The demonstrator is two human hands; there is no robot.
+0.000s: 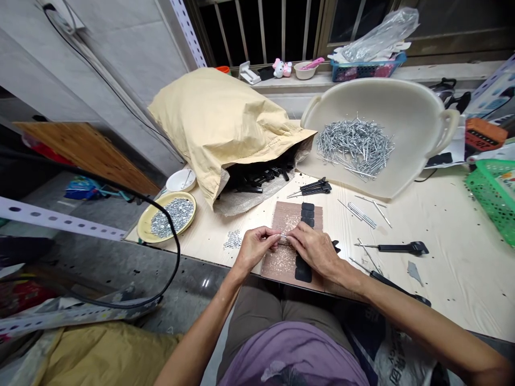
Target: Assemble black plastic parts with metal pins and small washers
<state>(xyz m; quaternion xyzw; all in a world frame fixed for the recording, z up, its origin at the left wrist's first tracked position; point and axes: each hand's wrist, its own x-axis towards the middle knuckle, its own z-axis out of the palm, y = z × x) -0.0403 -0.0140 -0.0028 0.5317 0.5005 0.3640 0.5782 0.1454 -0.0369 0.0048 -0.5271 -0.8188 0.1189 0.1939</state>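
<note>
My left hand (256,247) is closed in a pinch over a brown board (281,268) at the table's front edge. My right hand (316,251) is closed opposite it, fingertips nearly meeting. Between them shows a small silvery metal piece (284,236), its exact shape too small to make out. A black end (336,245) sticks out past my right hand; whether that hand holds it is hidden. Black pads (303,271) line the board's right side. Small metal pieces (232,239) lie loose left of the board.
A yellow dish (193,199) of small metal pieces stands left, by a white bowl (173,182). An open sack (209,118) holds black parts. Behind right, a pale basin (410,134) holds metal rods. Black-handled rods (402,248) lie right; a green basket (488,198) stands beyond.
</note>
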